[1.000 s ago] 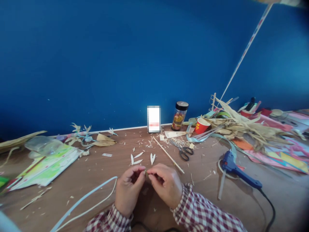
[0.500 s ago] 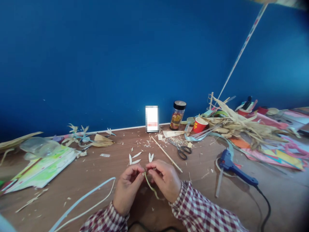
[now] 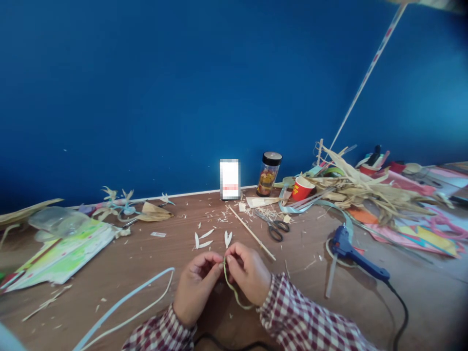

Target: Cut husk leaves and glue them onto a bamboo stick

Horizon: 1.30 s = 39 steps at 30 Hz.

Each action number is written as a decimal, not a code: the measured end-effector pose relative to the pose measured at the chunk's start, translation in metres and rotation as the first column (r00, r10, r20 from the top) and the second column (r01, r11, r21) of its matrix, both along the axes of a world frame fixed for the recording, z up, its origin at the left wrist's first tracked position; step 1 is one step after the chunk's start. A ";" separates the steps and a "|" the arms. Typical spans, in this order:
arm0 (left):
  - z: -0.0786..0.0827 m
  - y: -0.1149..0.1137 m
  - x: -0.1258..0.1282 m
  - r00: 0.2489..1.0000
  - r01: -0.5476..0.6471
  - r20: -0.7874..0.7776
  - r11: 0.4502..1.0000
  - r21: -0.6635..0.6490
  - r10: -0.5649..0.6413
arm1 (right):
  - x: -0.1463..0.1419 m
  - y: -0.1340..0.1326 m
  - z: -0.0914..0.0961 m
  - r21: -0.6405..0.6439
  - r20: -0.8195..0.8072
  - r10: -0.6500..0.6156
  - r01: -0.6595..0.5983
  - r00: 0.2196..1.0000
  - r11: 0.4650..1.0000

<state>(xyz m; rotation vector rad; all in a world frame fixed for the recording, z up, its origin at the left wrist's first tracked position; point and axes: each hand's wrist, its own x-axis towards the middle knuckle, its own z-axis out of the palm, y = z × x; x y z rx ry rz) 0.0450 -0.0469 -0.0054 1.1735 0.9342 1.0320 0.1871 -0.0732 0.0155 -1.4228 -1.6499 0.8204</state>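
Note:
My left hand (image 3: 195,287) and my right hand (image 3: 248,273) meet low in the middle of the wooden table (image 3: 153,263), fingertips pinched together. Between them hangs a thin green strip (image 3: 232,290), which curls down below my right hand. Both hands pinch its top end. Just beyond my fingers lie small white petal-shaped cuttings (image 3: 204,239). A thin wooden stick (image 3: 252,233) lies slantwise to the right of them.
Scissors (image 3: 274,226) lie behind the stick. A blue glue gun (image 3: 356,253) with its cord is at the right. A red cup (image 3: 302,188), a black-lidded jar (image 3: 269,174) and a heap of dried husks (image 3: 365,190) stand at the back right. Papers (image 3: 62,251) lie left, a pale blue strip (image 3: 124,302) in front.
The green strip, hidden in my fingers a second ago, now hangs out longer and curls below my right hand. Both hands stayed pinched together in about the same place.

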 end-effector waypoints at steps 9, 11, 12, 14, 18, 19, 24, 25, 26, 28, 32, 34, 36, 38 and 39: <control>0.001 0.000 -0.001 1.000 -0.003 0.015 1.000 -0.025 0.003 | 0.008 0.004 0.010 0.106 -0.073 0.071 -0.063 0.995 0.992; 0.001 0.000 -0.001 1.000 0.001 0.015 1.000 -0.032 -0.001 | 0.007 0.005 0.007 0.060 -0.095 0.063 -0.057 0.994 0.997; 0.001 -0.001 0.000 1.000 0.004 0.012 1.000 -0.031 -0.003 | 0.007 0.006 0.005 0.012 -0.130 0.072 -0.071 0.989 0.997; 0.001 -0.001 0.000 1.000 0.002 0.006 1.000 -0.024 -0.002 | 0.005 0.006 0.001 -0.097 -0.226 0.085 -0.110 0.970 0.989; 0.002 -0.001 0.000 1.000 0.000 -0.001 0.999 -0.044 0.000 | 0.006 0.006 0.002 -0.104 -0.293 0.051 -0.085 0.955 0.991; 0.003 -0.002 0.000 1.000 0.000 -0.001 0.998 -0.055 0.000 | 0.007 0.006 0.004 -0.059 -0.258 0.072 -0.090 0.964 0.994; 0.005 -0.002 0.001 1.000 -0.005 0.000 0.998 -0.065 0.005 | 0.011 0.006 0.010 0.064 -0.076 0.103 -0.098 0.992 0.993; 0.004 -0.002 0.001 1.000 -0.004 -0.004 0.998 -0.069 0.003 | 0.011 0.007 0.008 0.035 -0.119 0.100 -0.096 0.988 0.995; 0.004 -0.002 0.001 1.000 0.000 -0.010 0.997 -0.071 -0.001 | 0.011 0.008 0.005 -0.012 -0.194 0.101 -0.106 0.976 0.994; 0.003 -0.002 0.000 1.000 0.014 -0.020 0.997 -0.069 -0.015 | 0.009 0.010 -0.001 -0.109 -0.380 0.102 -0.154 0.919 0.982; 0.001 -0.002 0.000 0.999 0.042 -0.008 0.997 -0.064 -0.042 | 0.006 0.012 -0.005 -0.164 -0.585 0.093 -0.229 0.806 0.960; 0.001 -0.003 0.000 0.999 0.038 0.006 0.997 -0.070 -0.037 | 0.007 0.011 -0.004 -0.118 -0.591 0.142 -0.259 0.794 0.959; 0.001 -0.003 0.001 1.000 0.025 0.012 0.997 -0.078 -0.024 | 0.008 0.011 -0.003 -0.056 -0.571 0.199 -0.280 0.797 0.958; 0.002 -0.003 0.002 1.000 0.025 0.014 0.996 -0.085 -0.024 | 0.009 0.012 -0.004 -0.043 -0.566 0.209 -0.281 0.797 0.959; 0.002 -0.003 0.002 0.999 0.031 0.014 0.996 -0.085 -0.030 | 0.009 0.012 -0.005 -0.058 -0.569 0.192 -0.271 0.800 0.961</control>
